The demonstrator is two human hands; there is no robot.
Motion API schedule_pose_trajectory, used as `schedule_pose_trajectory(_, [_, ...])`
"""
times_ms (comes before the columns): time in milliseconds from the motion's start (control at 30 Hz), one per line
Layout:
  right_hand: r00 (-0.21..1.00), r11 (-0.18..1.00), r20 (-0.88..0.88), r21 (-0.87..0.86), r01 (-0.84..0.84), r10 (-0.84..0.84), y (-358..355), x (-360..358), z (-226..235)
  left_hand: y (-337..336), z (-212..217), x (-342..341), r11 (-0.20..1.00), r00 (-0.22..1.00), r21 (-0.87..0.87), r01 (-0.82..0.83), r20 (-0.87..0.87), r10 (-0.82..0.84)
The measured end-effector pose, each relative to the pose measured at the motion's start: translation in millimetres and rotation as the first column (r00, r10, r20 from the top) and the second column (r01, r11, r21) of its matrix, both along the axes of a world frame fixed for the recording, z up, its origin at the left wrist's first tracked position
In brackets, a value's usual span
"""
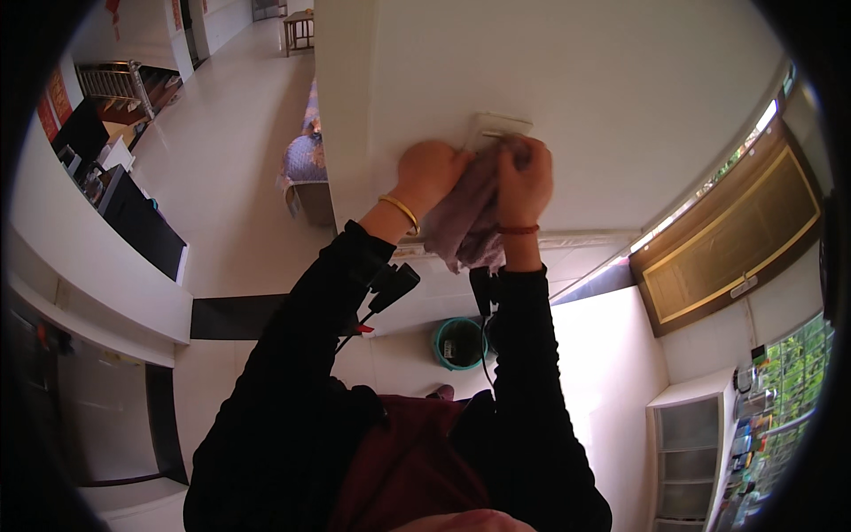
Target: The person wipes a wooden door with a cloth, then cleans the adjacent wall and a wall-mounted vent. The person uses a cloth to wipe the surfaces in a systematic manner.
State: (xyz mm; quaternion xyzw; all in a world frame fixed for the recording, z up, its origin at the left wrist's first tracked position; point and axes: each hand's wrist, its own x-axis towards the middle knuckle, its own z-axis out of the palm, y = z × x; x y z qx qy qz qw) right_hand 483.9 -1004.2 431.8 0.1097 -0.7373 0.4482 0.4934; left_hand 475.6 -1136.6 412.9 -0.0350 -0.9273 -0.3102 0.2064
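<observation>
A crumpled mauve cloth (468,206) hangs between my two hands in front of a white wall. My right hand (526,182) is closed on its upper part, fingers bent into the fabric. My left hand (432,173) is closed too, its fingertips at the cloth's upper left edge and partly hidden there. Just above and behind the fingers, a pale switch plate (503,122) sits on the wall, its lower part covered by the cloth and the right hand. Both hands are close to the plate.
A teal bin (459,344) stands on the floor below my arms. To the right are a brown wooden door (731,230) and a white cabinet (687,443) under a window. On the left, a tiled hallway passes a table with a patterned cover (304,160).
</observation>
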Motion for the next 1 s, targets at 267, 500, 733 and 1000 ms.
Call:
schedule_pose_trajectory(267, [0.997,0.993,0.082,0.114,-0.004,-0.006,6,-1,-4,-1,-4,-3,0.996,0.999,0.084,0.044,0.008,-0.045])
schedule_pose_trajectory(500, [0.992,0.980,0.129,0.195,-0.034,0.009,1,4,-13,-2,1,0,0.998,1.000,0.048,0.028,0.005,-0.029])
schedule_pose_trajectory(733, [0.987,0.954,0.154,0.288,-0.087,0.044,1,5,-16,-3,1,0,0.997,0.999,0.057,0.049,-0.025,-0.048])
schedule_pose_trajectory(1000, [0.988,0.971,0.146,0.227,-0.078,0.045,12,-6,-32,0,-2,-1,0.999,0.994,-0.049,0.006,-0.109,-0.011])
